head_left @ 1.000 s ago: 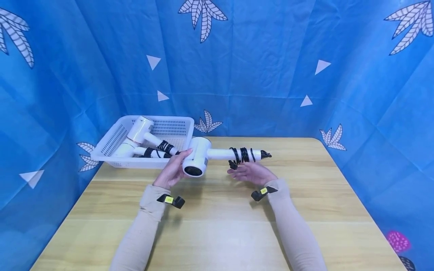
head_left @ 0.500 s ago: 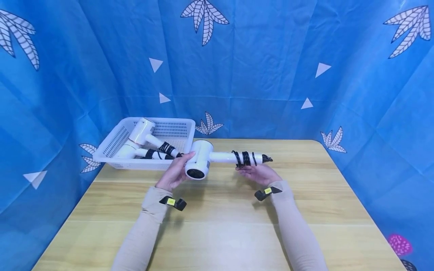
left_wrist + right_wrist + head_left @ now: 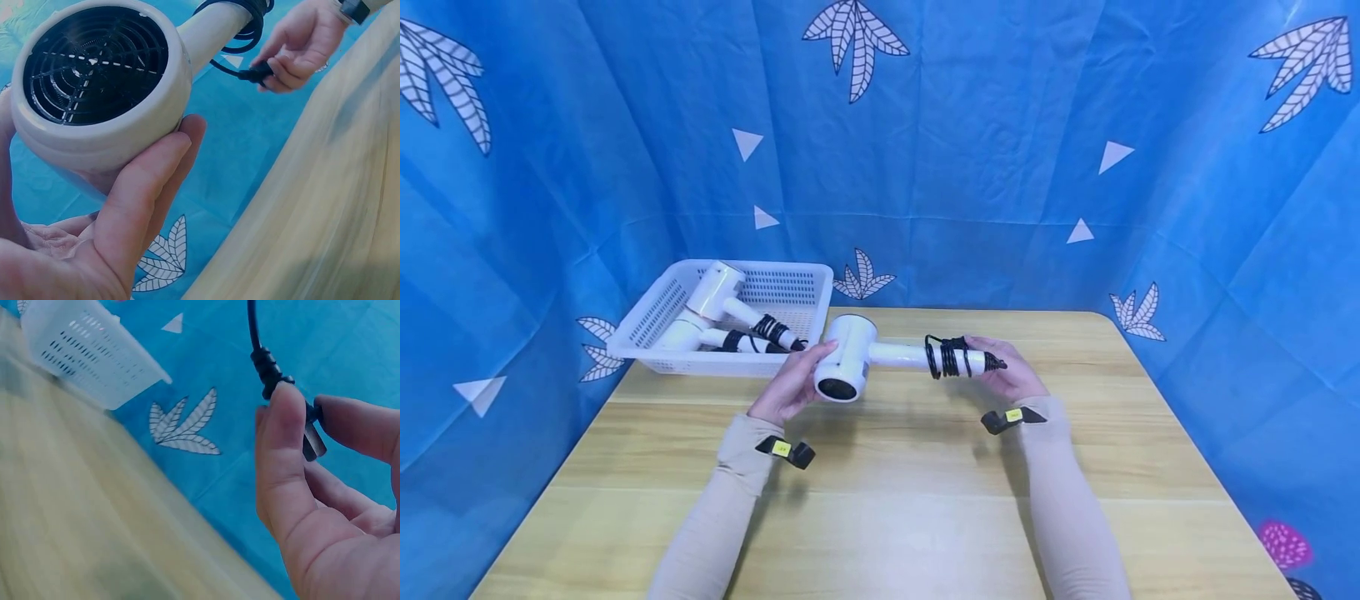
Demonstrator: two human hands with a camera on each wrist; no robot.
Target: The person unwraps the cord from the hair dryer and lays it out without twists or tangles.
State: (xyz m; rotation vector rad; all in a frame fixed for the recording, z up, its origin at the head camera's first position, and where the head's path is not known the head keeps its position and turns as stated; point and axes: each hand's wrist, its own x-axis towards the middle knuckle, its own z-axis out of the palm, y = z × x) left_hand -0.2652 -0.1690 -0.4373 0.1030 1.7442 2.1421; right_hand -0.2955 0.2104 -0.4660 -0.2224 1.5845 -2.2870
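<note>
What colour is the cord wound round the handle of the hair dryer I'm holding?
The cord is black, seen best in the head view.

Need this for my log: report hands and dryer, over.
Left hand gripping white dryer, right hand pinching its plug. Dryer off table, cord wound round handle. Basket with two more dryers nearby, seemingly out of the way.

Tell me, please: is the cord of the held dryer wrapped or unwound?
Mostly wrapped: the cord lies in loops around the handle. Its end is free of them, and the right hand pinches the plug.
</note>
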